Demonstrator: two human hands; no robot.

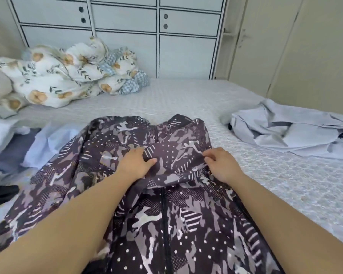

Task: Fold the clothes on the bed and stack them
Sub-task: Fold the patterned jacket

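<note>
Jacket (186, 224) spread under my forearms on the bed (285, 184), dark camo print with dots and stripes, black zipper running up the middle toward my hands. Its upper part is bunched into a folded ridge between my two hands.

My left hand (136, 164) lies on the jacket left of the zipper line, fingers mostly straight, thumb tip against the folded ridge; pressing flat, not gripping as far as I can see.

My right hand (221, 165) sits on the right end of the ridge, fingers curled and pinching the jacket's edge.

Left of my left hand: pale blue shirt (48, 143) partly under the jacket's sleeve, touching it. Further left, a grey-blue garment (6, 155) and something black (0, 191) at the edge, hard to identify.

Right of my right hand, well apart: a crumpled pale grey garment (285, 133) on the bed.

Beyond my left hand, far side: floral quilt (67, 76) heaped against white cabinets (127, 36). A cream door (265, 46) stands beyond my right hand.
</note>
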